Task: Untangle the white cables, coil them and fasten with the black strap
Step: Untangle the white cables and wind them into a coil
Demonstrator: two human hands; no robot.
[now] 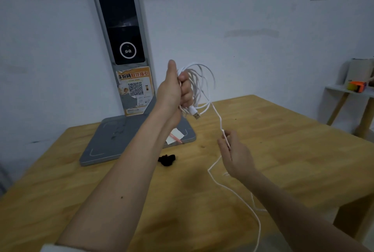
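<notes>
Cables (199, 82), thin, white and smooth, hang in loose loops at frame centre, gripped in the raised left hand (175, 90); a USB plug (196, 114) dangles below the fist. One strand runs down to the right hand (235, 153), which pinches it, then trails toward the lower right. Wooden surface (283, 150), pale and grained, carries a grey metal stand (121, 140). Strap (167, 159), black and crumpled, lies on the surface just below the stand.

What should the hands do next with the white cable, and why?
Probably wind one more loop: the right hand pinches the loose cable, and it should likely carry it up to the coil the left hand grips. A long tail trails over the table, and the black strap lies unused.
</notes>
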